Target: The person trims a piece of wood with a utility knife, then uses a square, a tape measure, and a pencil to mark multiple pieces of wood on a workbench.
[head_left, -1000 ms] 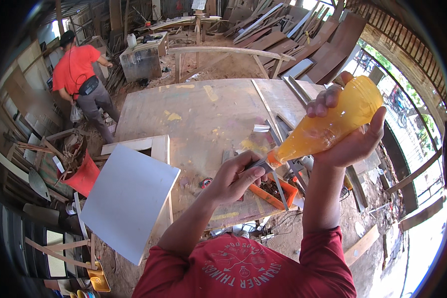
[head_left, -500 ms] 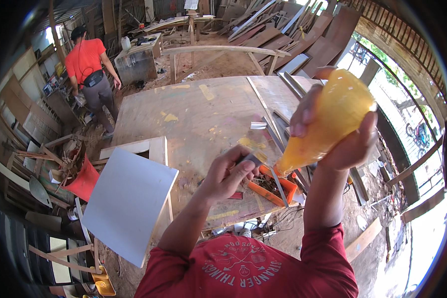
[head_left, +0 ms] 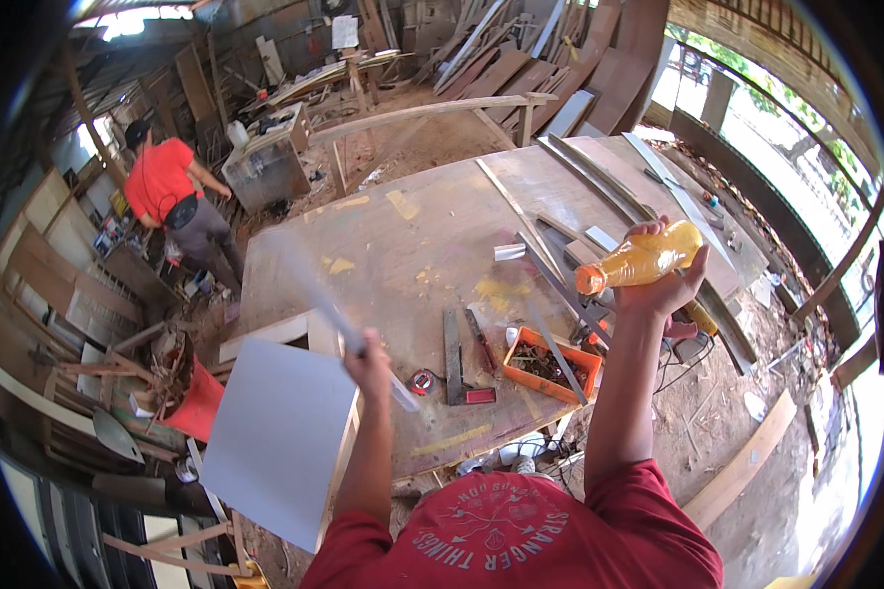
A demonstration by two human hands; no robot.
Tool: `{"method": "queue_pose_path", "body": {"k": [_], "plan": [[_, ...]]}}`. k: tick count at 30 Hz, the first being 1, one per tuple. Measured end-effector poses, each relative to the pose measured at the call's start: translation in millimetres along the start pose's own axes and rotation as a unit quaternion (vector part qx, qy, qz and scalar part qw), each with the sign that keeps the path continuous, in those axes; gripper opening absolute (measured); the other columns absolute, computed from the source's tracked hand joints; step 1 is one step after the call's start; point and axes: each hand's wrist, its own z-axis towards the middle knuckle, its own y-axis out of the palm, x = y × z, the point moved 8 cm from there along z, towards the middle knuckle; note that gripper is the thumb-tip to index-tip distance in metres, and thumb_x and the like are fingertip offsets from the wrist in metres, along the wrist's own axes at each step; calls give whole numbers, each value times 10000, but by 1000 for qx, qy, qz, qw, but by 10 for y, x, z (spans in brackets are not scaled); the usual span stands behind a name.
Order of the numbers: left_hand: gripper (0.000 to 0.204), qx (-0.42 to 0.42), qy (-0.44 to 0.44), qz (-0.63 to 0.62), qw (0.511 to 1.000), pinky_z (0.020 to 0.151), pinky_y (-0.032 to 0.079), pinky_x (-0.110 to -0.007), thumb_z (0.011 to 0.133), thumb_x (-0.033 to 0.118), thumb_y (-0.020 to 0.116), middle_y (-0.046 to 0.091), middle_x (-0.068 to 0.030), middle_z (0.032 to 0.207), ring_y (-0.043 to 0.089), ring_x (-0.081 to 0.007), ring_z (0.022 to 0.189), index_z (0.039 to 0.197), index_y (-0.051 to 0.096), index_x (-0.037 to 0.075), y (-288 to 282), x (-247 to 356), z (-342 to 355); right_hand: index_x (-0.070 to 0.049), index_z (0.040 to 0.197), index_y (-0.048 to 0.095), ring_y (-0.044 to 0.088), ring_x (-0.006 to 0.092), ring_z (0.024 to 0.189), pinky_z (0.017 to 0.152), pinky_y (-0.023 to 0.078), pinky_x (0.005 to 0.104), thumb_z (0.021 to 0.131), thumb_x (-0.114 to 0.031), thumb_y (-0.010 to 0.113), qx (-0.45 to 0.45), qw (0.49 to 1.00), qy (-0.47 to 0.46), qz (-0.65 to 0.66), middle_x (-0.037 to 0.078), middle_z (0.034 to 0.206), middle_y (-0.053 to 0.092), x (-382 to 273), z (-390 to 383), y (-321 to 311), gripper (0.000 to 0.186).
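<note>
My left hand (head_left: 368, 368) is closed around a long, thin, pale strip (head_left: 309, 280), smeared by motion. It slants over the left part of the worktable (head_left: 417, 255), beside a white panel (head_left: 275, 432). My right hand (head_left: 686, 292) grips a plastic bottle (head_left: 648, 257) of yellow-orange liquid above the table's right side. The bottle lies nearly level, its orange neck end pointing left. Between my arms, an orange box (head_left: 530, 385) with small hardware sits on the table. Next to it are a tape measure (head_left: 421, 382), a square (head_left: 453, 353) and a slim dark-red tool (head_left: 482, 339).
Long wood and metal strips (head_left: 599, 182) lie along the table's right. Farther left stands a person in an orange-red shirt (head_left: 162, 182). A red bucket (head_left: 198, 401) of scraps is left of the white panel. Boards (head_left: 521, 83) lean at the back; a plank (head_left: 746, 461) lies on the ground.
My left hand has moved left and down, swinging the strip away from the bottle. My right hand has lowered and tipped the bottle from neck-down to nearly level. The view has shifted slightly.
</note>
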Motion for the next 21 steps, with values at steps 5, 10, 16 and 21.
{"method": "queue_pose_path", "body": {"k": [5, 10, 16, 21], "plan": [[476, 191, -91, -397, 893, 498, 431, -240, 1113, 514, 574, 440, 39, 611, 485, -109, 505, 820, 475, 152, -496, 820, 700, 48, 1239, 544, 580, 272, 917, 878, 525, 422, 961, -589, 660, -15, 1000, -9, -1, 143, 1019, 556, -362, 17, -211, 705], [488, 81, -105, -552, 823, 499, 513, -213, 1131, 514, 507, 501, 54, 596, 524, -82, 487, 837, 548, 126, -484, 948, 1055, 37, 1315, 577, 615, 259, 887, 886, 520, 414, 972, -659, 622, -47, 998, -36, 31, 118, 967, 602, -331, -258, 266, 777], [574, 70, -231, -602, 761, 491, 517, -231, 1124, 533, 512, 484, 48, 535, 524, -92, 472, 714, 528, 131, 71, 1066, 582, -42, 1496, 523, 640, 289, 940, 897, 527, 474, 985, -785, 490, -200, 971, 55, 123, 135, 1087, 656, 58, -686, 804, 903], [579, 92, -224, -584, 775, 504, 514, -235, 1124, 522, 526, 479, 46, 535, 512, -108, 471, 695, 499, 134, 62, 931, 560, 45, 1494, 497, 615, 241, 937, 887, 504, 429, 1007, -750, 495, -214, 972, 45, 92, 118, 1054, 624, 182, -847, 870, 933]]}}
